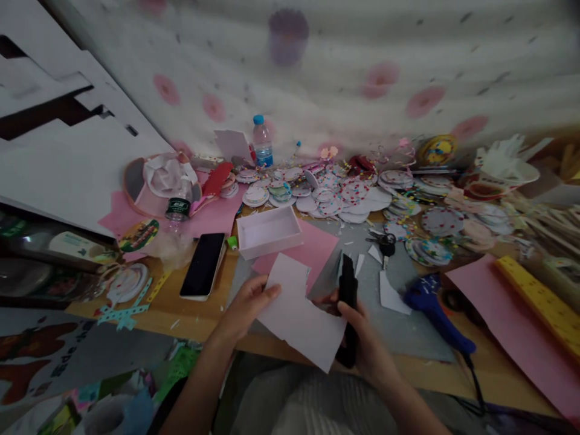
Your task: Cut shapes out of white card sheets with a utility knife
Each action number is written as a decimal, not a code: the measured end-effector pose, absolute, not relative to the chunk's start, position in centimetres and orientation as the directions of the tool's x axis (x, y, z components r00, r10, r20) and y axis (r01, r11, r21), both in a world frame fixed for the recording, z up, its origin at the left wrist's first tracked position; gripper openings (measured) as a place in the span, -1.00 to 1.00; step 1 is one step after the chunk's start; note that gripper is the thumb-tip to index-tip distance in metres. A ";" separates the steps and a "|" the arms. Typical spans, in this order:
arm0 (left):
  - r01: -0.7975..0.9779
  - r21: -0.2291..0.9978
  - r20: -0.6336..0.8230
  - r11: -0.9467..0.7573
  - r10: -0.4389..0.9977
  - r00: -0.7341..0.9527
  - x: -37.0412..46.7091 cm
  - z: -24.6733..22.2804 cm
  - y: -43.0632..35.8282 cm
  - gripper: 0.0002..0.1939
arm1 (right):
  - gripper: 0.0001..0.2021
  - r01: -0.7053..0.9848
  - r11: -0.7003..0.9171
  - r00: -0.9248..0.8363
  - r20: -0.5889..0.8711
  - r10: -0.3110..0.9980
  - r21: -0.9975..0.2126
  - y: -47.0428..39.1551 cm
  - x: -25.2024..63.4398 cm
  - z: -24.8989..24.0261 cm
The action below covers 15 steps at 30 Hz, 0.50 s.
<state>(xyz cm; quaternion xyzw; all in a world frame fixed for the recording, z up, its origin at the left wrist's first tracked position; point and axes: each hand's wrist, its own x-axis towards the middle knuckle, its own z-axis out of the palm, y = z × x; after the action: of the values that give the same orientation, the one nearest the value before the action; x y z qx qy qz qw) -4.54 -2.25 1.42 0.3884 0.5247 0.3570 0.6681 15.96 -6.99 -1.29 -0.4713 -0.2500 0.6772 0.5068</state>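
My left hand (249, 302) pinches a white sheet of card (301, 317) at its left edge, thumb on top. The card has an angular notch and a curved cut along its right side. Fingers of my right hand (357, 329) are wrapped round a long black tool (348, 290), which looks like a stapler, held upright against the card's right corner. Part of the right fingers is hidden behind the card and the tool. Just beyond the card lie a pink sheet (317, 241) and an open white box (269, 232). White paper scraps (392, 295) lie right of the tool.
A phone (203, 266) lies at left, near a clear bottle (177, 208). Piles of decorated white discs (326, 196) line the back, beside a blue-capped bottle (262, 142). At right are keys (385, 241), a blue glue gun (437, 314) with a cord and a yellow strip (539, 302).
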 end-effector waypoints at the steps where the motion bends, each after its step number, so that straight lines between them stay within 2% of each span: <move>1: -0.042 0.894 -0.427 0.445 0.878 0.217 -4.1 1.5 -2.0 -0.58 | -0.62 -0.420 -0.347 -0.021 -0.373 0.928 -0.838 -6.4 16.4 -1.0; 8: 0.183 0.907 -0.419 0.380 0.862 0.284 -1.2 2.4 0.0 -0.64 | -0.59 -0.226 -0.370 0.039 -0.388 0.921 -0.901 -3.0 18.2 0.0; 12: 0.217 0.906 -0.416 0.362 0.852 0.318 0.3 2.3 0.5 -0.65 | -0.59 -0.118 -0.388 0.002 -0.390 0.921 -0.914 -2.2 19.7 -0.5; 15: 0.204 0.907 -0.415 0.367 0.862 0.293 1.3 2.2 0.3 -0.66 | -0.56 -0.155 -0.385 0.022 -0.393 0.919 -0.910 -2.0 20.2 -0.9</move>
<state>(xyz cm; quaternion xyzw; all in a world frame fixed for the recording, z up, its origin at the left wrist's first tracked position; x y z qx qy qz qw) 1.26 0.29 2.18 0.4986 0.5345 0.2605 0.6307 20.24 -1.95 -0.89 -0.5642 -0.3385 0.6118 0.4392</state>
